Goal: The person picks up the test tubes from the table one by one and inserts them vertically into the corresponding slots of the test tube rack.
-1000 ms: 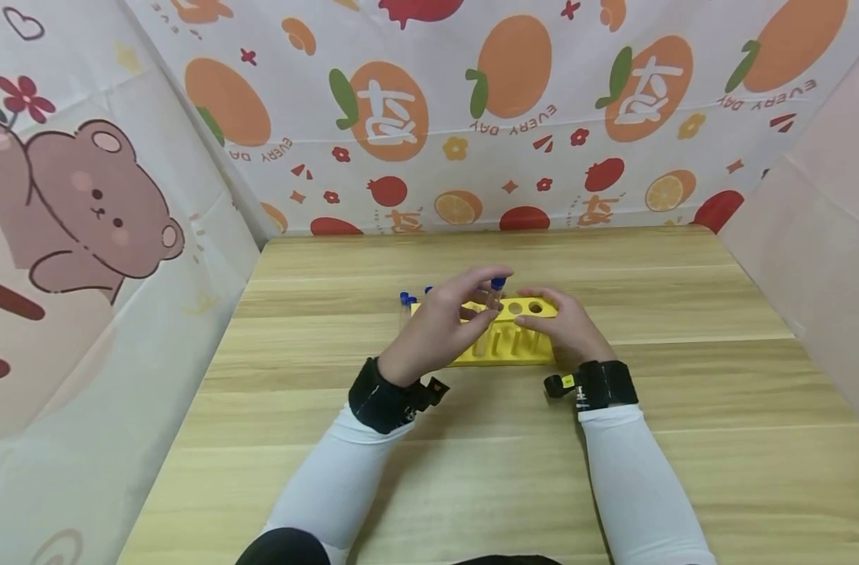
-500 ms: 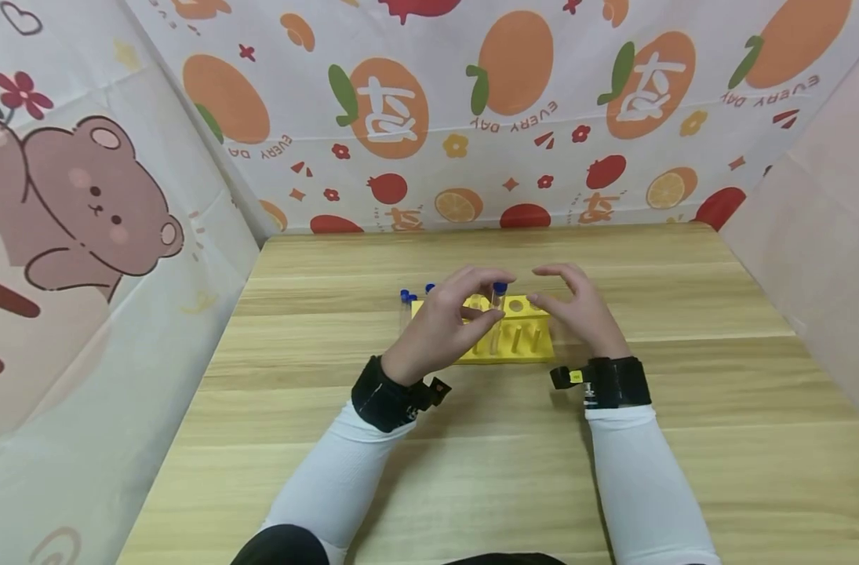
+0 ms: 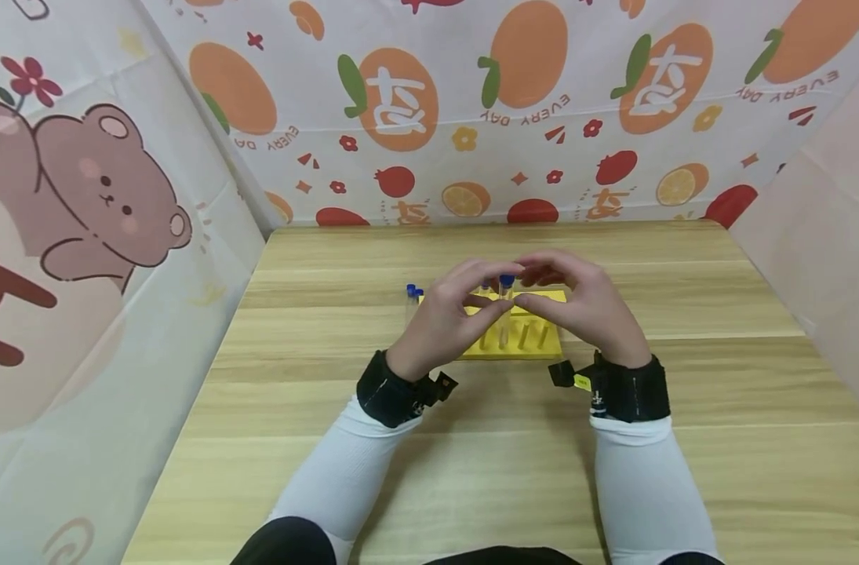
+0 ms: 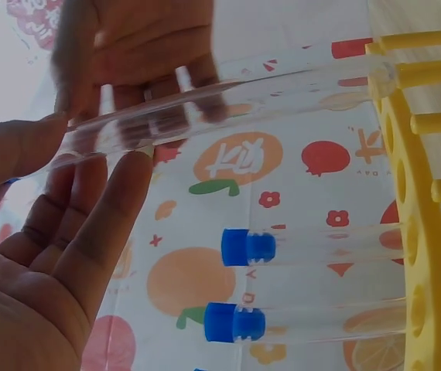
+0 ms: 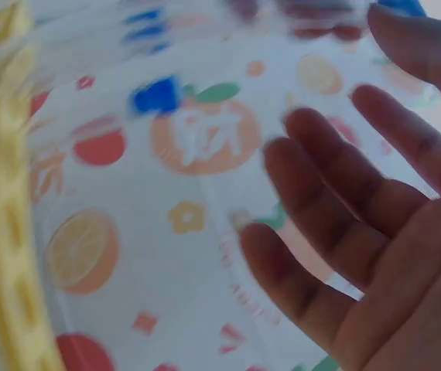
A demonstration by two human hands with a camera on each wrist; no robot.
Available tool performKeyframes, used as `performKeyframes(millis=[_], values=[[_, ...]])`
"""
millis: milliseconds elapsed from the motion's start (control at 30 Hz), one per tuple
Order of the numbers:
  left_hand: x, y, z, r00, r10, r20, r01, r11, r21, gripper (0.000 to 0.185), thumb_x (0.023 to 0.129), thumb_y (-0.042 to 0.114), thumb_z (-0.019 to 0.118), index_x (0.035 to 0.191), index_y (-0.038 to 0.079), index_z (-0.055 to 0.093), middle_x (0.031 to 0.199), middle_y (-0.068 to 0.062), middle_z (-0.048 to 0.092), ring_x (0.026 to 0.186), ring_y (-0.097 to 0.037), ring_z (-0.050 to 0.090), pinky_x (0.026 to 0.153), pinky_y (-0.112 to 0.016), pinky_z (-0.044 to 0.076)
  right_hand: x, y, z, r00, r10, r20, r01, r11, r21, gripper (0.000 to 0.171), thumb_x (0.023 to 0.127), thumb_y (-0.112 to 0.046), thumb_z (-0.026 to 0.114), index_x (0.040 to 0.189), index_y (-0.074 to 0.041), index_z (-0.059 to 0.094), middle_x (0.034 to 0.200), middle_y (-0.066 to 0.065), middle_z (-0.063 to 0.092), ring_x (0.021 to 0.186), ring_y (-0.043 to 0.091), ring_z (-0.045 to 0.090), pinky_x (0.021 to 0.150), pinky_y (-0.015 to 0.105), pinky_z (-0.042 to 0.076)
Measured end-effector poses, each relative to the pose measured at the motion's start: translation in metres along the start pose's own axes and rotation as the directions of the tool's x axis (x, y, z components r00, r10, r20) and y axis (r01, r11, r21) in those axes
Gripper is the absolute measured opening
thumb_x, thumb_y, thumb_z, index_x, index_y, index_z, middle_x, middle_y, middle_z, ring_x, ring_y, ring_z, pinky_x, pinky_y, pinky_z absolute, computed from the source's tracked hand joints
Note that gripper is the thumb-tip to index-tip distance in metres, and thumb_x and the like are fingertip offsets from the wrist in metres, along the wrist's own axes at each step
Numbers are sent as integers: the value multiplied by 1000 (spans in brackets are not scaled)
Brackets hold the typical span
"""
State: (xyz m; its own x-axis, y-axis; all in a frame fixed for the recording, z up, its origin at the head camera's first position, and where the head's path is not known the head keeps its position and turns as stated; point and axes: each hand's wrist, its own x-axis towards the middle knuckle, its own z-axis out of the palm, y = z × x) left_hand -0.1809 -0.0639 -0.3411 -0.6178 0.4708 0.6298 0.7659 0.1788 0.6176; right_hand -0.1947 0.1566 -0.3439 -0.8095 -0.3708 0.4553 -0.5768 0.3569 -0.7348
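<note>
My left hand (image 3: 439,322) pinches a clear test tube (image 4: 259,100) with a blue cap (image 3: 507,280) between thumb and fingers. The tube stands nearly upright, its lower end at a hole of the yellow test tube rack (image 3: 517,353). How deep it sits is hard to tell. My right hand (image 3: 590,306) is beside the tube, thumb and index fingertips close to the cap, other fingers loosely spread in the right wrist view. Whether it touches the tube cannot be made out. Two more blue-capped tubes (image 4: 282,247) stand in the rack in the left wrist view.
Other blue-capped tubes (image 3: 411,290) are at the rack's left end, partly behind my left hand. The rack stands on a wood-grain table (image 3: 500,471). A fruit-printed curtain (image 3: 464,173) hangs along the table's far edge.
My right hand let go of the rack's right end, lifted away, then came left to the capped tube. My left hand keeps its pinch and the tube is now lower.
</note>
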Motion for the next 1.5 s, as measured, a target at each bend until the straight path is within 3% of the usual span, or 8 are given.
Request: performKeyframes(millis=[100, 233, 433, 633, 833, 1100, 1300, 1500], values=[[0, 1, -1, 1000, 19, -21, -19, 1000, -10, 40, 90, 2, 69, 129, 4, 60, 118, -13, 64, 99, -18, 59, 77, -22, 58, 4, -7, 0, 996, -66, 57, 63, 997, 46, 44, 84, -10, 77, 126, -13, 64, 113, 1, 69, 99, 15, 64, 89, 30, 54], [0, 1, 0, 997, 39, -64, -40, 999, -21, 40, 89, 0, 69, 128, 3, 60, 115, -12, 64, 98, -18, 59, 77, -24, 58, 5, -13, 2, 991, -79, 105, 69, 993, 96, 47, 82, -4, 77, 126, -10, 63, 110, 3, 69, 96, 15, 66, 88, 28, 55], [-2, 1, 0, 989, 49, -139, -54, 998, -26, 41, 87, 0, 72, 126, 2, 60, 108, -12, 63, 95, -19, 59, 77, -25, 59, 8, -20, 7, 988, -94, 122, 88, 995, 55, 51, 82, -9, 79, 130, -13, 61, 108, 3, 70, 90, 13, 67, 84, 31, 57], [-4, 2, -2, 988, 50, -147, -49, 999, 10, 45, 87, 3, 72, 129, 3, 58, 109, -13, 63, 94, -18, 60, 76, -26, 59, 10, -24, 13, 984, -133, 115, 132, 991, 14, 51, 85, -9, 77, 132, -14, 59, 98, 1, 72, 82, 10, 67, 78, 31, 58], [-11, 1, -18, 986, -23, -167, 39, 995, 92, 54, 87, 9, 74, 135, 4, 50, 110, -12, 64, 97, -22, 63, 73, -26, 59, 13, -20, 16, 989, -128, 74, 130, 991, -34, 63, 88, -8, 73, 143, -18, 45, 93, 3, 70, 78, 11, 67, 75, 27, 58], [-33, -17, -50, 948, -145, -282, 190, 972, 138, 61, 83, 11, 79, 137, 12, 51, 117, -7, 64, 106, -19, 57, 79, -32, 50, 16, -8, 10, 998, -68, -12, 67, 995, -76, 65, 89, -2, 69, 144, -18, 39, 95, 4, 68, 76, 13, 67, 73, 21, 57], [-46, -46, -61, 943, -260, -210, 300, 935, 189, 63, 80, 23, 83, 136, 18, 54, 122, 0, 58, 100, -14, 47, 67, -31, 39, 18, -3, 4, 996, -82, -39, 78, 994, -79, 60, 89, -3, 70, 141, -15, 43, 97, 7, 70, 79, 17, 70, 75, 18, 56], [-58, -75, -52, 912, -398, -97, 410, 887, 214, 61, 80, 33, 82, 134, 20, 57, 129, 2, 57, 105, -18, 52, 73, -41, 50, 19, 1, 3, 991, -86, -102, 78, 994, -80, 56, 88, -3, 70, 138, -17, 48, 98, 8, 71, 81, 17, 69, 75, 17, 54]])
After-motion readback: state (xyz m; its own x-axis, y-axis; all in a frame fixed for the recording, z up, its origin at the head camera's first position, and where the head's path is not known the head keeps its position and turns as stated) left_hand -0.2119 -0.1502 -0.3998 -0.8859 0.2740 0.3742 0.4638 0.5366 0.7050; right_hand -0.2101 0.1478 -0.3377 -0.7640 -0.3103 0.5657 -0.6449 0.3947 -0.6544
